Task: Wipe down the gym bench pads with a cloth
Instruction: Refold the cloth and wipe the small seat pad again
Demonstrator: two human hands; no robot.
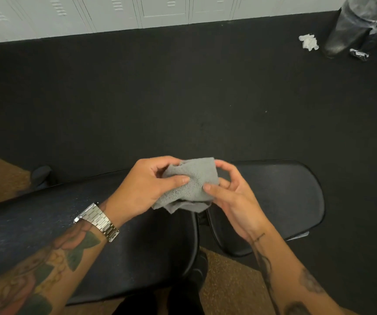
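Observation:
A grey cloth [189,185] is bunched between both hands, above the gap between two black bench pads. My left hand [146,187] grips its left side, thumb across the front. My right hand [230,196] pinches the right edge with thumb and curled fingers. The long pad [46,235] runs to the left under my left forearm and shows a speckled wet sheen. The shorter seat pad [285,201] lies to the right, dry-looking and glossy.
Black rubber floor stretches ahead to a row of grey lockers [115,12]. A mesh bin [353,26] stands at the far right with crumpled paper [309,42] beside it. Brown carpet [228,280] shows below the pads.

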